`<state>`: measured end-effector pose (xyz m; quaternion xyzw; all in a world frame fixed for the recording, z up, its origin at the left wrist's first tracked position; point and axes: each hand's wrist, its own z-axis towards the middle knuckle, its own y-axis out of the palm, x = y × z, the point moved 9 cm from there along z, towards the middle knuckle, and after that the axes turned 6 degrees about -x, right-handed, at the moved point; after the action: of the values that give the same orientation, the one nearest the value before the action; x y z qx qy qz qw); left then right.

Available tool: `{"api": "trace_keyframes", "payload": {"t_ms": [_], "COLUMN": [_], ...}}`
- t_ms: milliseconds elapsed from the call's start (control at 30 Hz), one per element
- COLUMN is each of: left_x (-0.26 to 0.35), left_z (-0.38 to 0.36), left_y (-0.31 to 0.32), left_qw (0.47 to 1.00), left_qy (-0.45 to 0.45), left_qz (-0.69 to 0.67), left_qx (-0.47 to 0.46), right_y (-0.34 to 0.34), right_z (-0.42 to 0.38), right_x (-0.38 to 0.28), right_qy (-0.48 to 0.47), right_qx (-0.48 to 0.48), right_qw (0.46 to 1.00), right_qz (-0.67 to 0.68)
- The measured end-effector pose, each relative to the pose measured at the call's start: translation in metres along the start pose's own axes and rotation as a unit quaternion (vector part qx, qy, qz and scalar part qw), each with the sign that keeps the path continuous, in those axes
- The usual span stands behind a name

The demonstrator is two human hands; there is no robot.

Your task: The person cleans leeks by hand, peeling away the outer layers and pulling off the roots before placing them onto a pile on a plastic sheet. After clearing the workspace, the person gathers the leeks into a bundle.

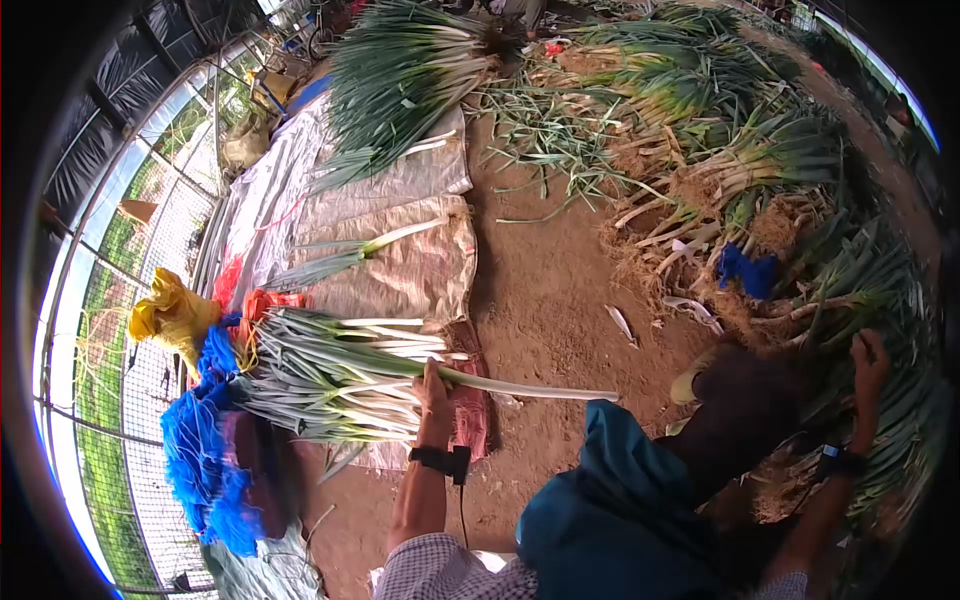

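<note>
A single long leek is held in the left hand, the grip closed around its pale stalk close to where the green leaves begin. The long axis of the leek runs nearly level across the view: the white root end points right, out over the bare dirt floor, while the leafy end reaches left and merges with the stacked bundle of leeks lying on the sacking. The bundle lies directly under and to the left of that hand, with its stalks set almost parallel to the held leek, white ends to the right as well. The left hand is far the nearer of the 2 to the bundle.

The right hand is raised well apart on the other side, at the heap of untrimmed leeks with roots and soil; its fingers appear curled among the leaves, but whether anything is gripped cannot be told. A blue cloth covers the lap between the 2 arms. Blue and yellow bags lie just beyond the leafy ends of the bundle.
</note>
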<state>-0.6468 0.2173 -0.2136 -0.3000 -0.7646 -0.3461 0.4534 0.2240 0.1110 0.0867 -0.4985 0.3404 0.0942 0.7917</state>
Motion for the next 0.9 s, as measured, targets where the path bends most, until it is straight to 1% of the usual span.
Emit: {"api": "trace_keyframes", "payload": {"t_ms": [33,67,100,167,200,233,267,300,333,367,433,467,500,567,633,667,700,733,767,833,867,900], "left_x": [-0.004,0.007,0.022,0.073,0.098,0.128,0.15,0.182,0.196,0.191,0.161,0.129,0.073,-0.022,-0.108,-0.142,-0.167,-0.184,-0.19,-0.164,-0.151,-0.14], "left_z": [0.013,0.021,0.029,0.052,0.069,0.089,0.117,0.118,0.13,0.155,0.159,0.155,0.157,0.115,0.051,0.015,-0.017,-0.047,-0.069,-0.103,-0.111,-0.11], "left_y": [-0.017,-0.028,-0.034,-0.042,-0.052,-0.058,-0.071,-0.074,-0.086,-0.107,-0.11,-0.104,-0.096,-0.067,-0.031,-0.011,0.005,0.019,0.023,0.052,0.063,0.07], "left_qw": [1.0,1.0,0.998,0.995,0.991,0.991,0.995,0.992,0.99,0.992,0.99,0.98,0.987,0.964,0.925,0.9,0.879,0.859,0.855,0.823,0.799,0.783], "left_qy": [-0.001,0.001,0.003,0.035,0.024,0.053,0.026,0.048,0.08,0.066,0.013,-0.033,-0.116,-0.212,-0.285,-0.314,-0.334,-0.353,-0.369,-0.301,-0.263,-0.243], "left_qz": [-0.002,-0.018,-0.035,-0.019,0.012,0.028,0.052,0.071,0.042,0.009,0.087,0.145,0.109,0.145,0.181,0.183,0.185,0.195,0.252,0.37,0.428,0.458], "left_qx": [0.002,0.023,0.045,0.089,0.133,0.121,0.08,0.097,0.104,0.11,0.107,0.133,0.033,-0.062,-0.176,-0.243,-0.286,-0.316,-0.263,-0.31,-0.33,-0.344], "right_y": [-0.012,-0.021,-0.03,-0.045,-0.047,-0.047,-0.048,-0.047,-0.045,-0.044,-0.04,-0.036,-0.033,-0.032,-0.04,-0.047,-0.056,-0.066,-0.078,-0.094,-0.102,-0.108], "right_z": [-0.001,-0.001,-0.002,-0.005,-0.008,-0.01,-0.011,-0.014,-0.015,-0.015,-0.019,-0.022,-0.026,-0.03,-0.03,-0.032,-0.033,-0.037,-0.044,-0.06,-0.069,-0.082], "right_x": [0.026,0.048,0.067,0.094,0.085,0.082,0.08,0.08,0.082,0.088,0.091,0.086,0.081,0.077,0.076,0.078,0.08,0.081,0.08,0.094,0.112,0.129], "right_qy": [0.024,0.046,0.057,0.082,0.069,0.076,0.084,0.091,0.091,0.09,0.091,0.091,0.091,0.098,0.096,0.092,0.089,0.089,0.09,0.1,0.108,0.117], "right_qx": [0.002,0.005,0.009,0.018,0.033,0.032,0.031,0.031,0.029,0.03,0.032,0.033,0.033,0.029,0.035,0.043,0.051,0.059,0.067,0.086,0.097,0.107], "right_qw": [0.999,0.997,0.996,0.994,0.994,0.993,0.993,0.992,0.992,0.992,0.992,0.992,0.992,0.992,0.993,0.993,0.993,0.993,0.992,0.989,0.986,0.982], "right_qz": [0.034,0.068,0.069,0.071,0.08,0.078,0.077,0.076,0.08,0.085,0.086,0.082,0.078,0.071,0.066,0.064,0.063,0.057,0.053,0.066,0.084,0.101]}}
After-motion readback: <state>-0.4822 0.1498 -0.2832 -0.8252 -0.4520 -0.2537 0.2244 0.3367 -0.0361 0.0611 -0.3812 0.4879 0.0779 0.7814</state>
